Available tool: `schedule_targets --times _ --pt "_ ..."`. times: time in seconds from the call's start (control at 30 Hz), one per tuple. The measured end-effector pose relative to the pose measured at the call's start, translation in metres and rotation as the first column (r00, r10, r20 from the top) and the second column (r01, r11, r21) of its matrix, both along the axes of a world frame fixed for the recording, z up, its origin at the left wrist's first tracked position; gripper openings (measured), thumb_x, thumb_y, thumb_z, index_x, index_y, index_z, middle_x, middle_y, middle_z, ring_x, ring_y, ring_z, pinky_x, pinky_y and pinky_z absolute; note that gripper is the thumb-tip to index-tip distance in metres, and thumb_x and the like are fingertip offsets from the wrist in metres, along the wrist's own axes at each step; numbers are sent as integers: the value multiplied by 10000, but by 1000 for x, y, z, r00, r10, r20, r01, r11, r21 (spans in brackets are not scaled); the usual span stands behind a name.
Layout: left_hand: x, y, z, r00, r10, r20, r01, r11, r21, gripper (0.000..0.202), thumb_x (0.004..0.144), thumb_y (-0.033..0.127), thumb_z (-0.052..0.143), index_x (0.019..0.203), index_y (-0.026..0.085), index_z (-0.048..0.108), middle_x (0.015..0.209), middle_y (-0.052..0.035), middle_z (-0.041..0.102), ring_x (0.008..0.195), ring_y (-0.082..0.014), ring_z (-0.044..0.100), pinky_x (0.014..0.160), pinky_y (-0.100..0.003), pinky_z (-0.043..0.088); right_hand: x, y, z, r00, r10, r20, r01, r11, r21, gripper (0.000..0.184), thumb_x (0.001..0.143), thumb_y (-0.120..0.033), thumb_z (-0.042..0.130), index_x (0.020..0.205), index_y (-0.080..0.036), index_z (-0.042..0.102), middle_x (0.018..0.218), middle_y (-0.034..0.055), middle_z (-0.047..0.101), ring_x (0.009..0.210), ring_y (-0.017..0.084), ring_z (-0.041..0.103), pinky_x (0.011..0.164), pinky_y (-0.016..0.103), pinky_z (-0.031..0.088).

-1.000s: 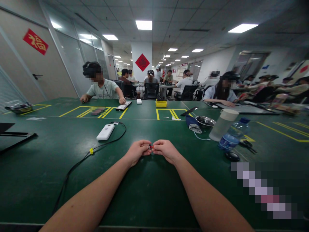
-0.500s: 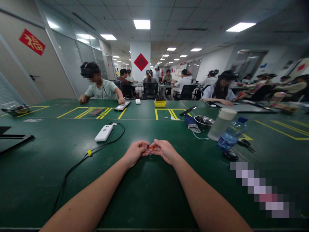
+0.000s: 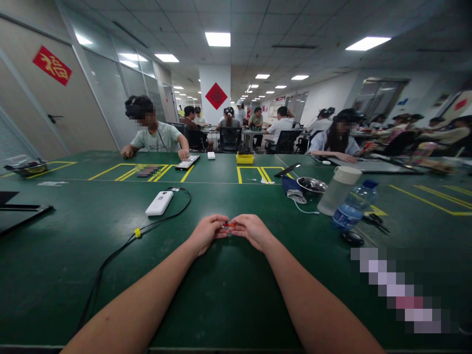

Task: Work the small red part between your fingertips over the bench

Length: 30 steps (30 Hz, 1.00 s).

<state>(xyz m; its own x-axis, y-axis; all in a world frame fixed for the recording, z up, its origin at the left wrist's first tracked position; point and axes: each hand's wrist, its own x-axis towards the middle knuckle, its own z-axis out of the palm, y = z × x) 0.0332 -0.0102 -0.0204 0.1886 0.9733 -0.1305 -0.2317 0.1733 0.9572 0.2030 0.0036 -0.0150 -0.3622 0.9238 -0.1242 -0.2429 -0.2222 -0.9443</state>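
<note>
My left hand (image 3: 209,233) is closed in a pinch on a small dark red piece (image 3: 226,224), over the middle of the green table (image 3: 224,290). Facing it, my right hand (image 3: 251,230) pinches a small orange piece (image 3: 232,224). The two pieces lie end to end between my fingertips; whether they are joined I cannot tell. Both are too small and too covered by fingers to name their kind. My fingertips are almost touching.
Left of my hands lies a white power bank (image 3: 160,203) with a black cable (image 3: 110,258). To the right stand a frosted bottle (image 3: 338,191), a blue-labelled water bottle (image 3: 354,206), a metal bowl (image 3: 311,185) and a black mouse (image 3: 353,238). A yellow box (image 3: 245,159) sits further back.
My hands keep the same place and grip, with the fingertips shifted very slightly. The whole view has moved a touch. Across the table, a person's hand has shifted slightly on a flat device.
</note>
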Motion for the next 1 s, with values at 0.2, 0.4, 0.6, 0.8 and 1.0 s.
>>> schedule_targets --times 0.2,0.4,0.6,0.8,1.0 --pt "-3 2 -3 999 2 32 -3 1000 13 217 742 89 547 949 110 609 803 -109 664 651 -148 654 606 -257 554 -1 -1 1 1000 -16 19 15 1000 14 80 751 -168 615 778 -98 644 783 98 679 659 136 656 654 256 543" --pt "-4 2 -3 998 -11 57 10 1000 12 226 744 94 531 953 104 616 804 -116 660 653 -153 653 606 -262 554 -2 0 -3 999 -26 26 25 1000 13 67 732 -98 589 778 -105 638 750 91 678 665 144 664 670 270 547" --pt "-4 3 -1 998 -16 62 15 1000 9 215 742 96 533 940 103 616 796 -116 662 649 -157 655 596 -259 553 -3 1 -3 998 -39 41 39 999 14 81 728 -70 573 766 -106 636 761 96 681 673 151 671 677 276 552" --pt "-4 2 1 996 -39 80 39 999 13 198 750 90 514 923 101 610 807 -125 668 653 -166 662 602 -268 554 -4 -1 0 999 -35 39 35 999 12 93 732 -65 562 768 -104 638 766 99 681 673 151 674 663 265 554" --pt "-5 1 2 995 -37 91 36 999 13 194 747 80 519 914 98 616 802 -125 665 658 -169 662 591 -266 554 -4 -1 0 999 -30 38 30 999 17 89 724 -66 570 769 -103 638 763 93 683 670 146 671 675 271 559"
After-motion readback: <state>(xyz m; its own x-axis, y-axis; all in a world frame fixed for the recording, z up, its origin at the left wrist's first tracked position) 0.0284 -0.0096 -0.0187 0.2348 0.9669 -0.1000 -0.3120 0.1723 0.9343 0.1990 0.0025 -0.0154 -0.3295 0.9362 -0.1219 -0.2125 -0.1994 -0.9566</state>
